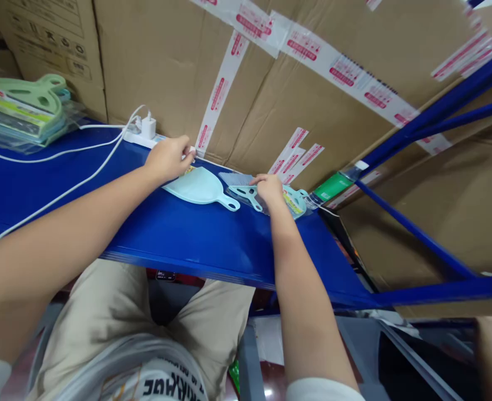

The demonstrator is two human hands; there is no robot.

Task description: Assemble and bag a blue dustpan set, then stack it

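Observation:
A pale blue dustpan (199,186) lies on the blue shelf with its looped handle toward the right. My left hand (171,159) is over its far left edge, thumb and fingers pinched together; what they hold, if anything, is too small to name. My right hand (270,188) is at a small pale blue hand brush (245,191) with grey-blue bristles, index finger stretched along it and the other fingers curled. Under and beside that hand lies a second pale blue dustpan (296,200) with a yellow label and clear wrapping.
Wrapped green and blue dustpan sets (24,111) are stacked at the far left. A white power strip (139,138) with a plug and cables runs along the back. A green-labelled bottle (333,186) leans at the right by the blue frame (421,223). Cardboard boxes (158,72) stand behind.

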